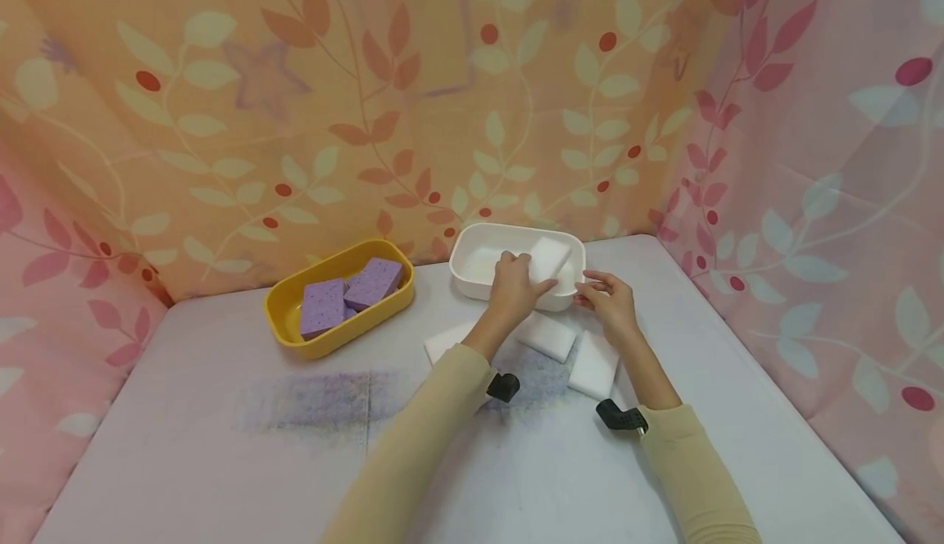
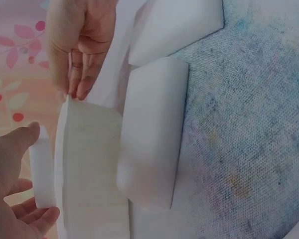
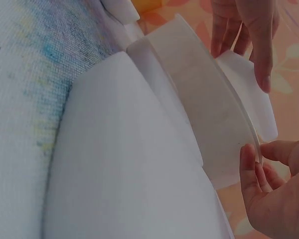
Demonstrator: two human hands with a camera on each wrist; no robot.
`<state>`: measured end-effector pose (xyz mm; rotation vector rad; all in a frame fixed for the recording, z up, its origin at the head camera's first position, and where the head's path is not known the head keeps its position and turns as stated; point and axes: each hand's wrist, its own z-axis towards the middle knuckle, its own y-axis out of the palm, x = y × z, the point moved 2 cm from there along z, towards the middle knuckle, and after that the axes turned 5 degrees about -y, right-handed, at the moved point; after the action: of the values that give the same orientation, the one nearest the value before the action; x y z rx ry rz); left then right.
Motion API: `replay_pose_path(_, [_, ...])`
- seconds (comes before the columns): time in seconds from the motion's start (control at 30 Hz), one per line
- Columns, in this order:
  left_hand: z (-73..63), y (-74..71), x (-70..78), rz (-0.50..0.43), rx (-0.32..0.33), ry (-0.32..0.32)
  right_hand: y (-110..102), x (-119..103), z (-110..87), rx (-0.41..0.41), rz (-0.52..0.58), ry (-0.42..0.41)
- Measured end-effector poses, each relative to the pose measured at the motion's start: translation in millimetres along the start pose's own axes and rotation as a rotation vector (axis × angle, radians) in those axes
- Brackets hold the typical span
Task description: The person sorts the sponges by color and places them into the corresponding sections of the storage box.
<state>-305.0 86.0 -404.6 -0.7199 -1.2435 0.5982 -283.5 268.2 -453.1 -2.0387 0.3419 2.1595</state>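
My left hand (image 1: 512, 286) pinches a white sponge block (image 1: 551, 256) between thumb and fingers, over the right half of a white plastic tub (image 1: 472, 288). In the left wrist view the held block (image 2: 43, 169) stands on edge beside the tub's rim. My right hand (image 1: 610, 308) grips the tub's right end, thumb and fingers on either side of the rim, as the right wrist view shows. In front of the tub lie more white sponge blocks: one (image 1: 445, 341) partly hidden by the left forearm, one (image 1: 547, 337) close to the tub, another (image 1: 594, 365) nearer the right wrist.
A yellow tub (image 1: 372, 324) holding several purple sponges (image 1: 322, 306) stands to the left. Bluish-purple smudges (image 1: 317, 401) mark the pale table cover. Patterned curtains (image 1: 413, 118) rise behind and at both sides.
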Motion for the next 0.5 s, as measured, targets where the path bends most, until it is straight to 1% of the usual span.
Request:
replay_pose_path(0.2, [6.3,8.8,2.6,0.054,0.005,-0.047,1,-2,-1.1,-0.001,0.013,0.005])
replay_pose_path(0.23, [1.6,1.8,9.9,0.058,-0.014,-0.068,1,-2,-1.0,0.001,0.017,0.008])
replay_pose_path(0.33, [4.7,8.0,10.5,0.086,-0.008,-0.093,1,-3,-1.2,0.003,0.010,0.013])
replay_pose_path(0.5, [5.9,14.4,11.4,0.107,0.012,-0.100,2,-2,-1.1,0.004,0.002,0.014])
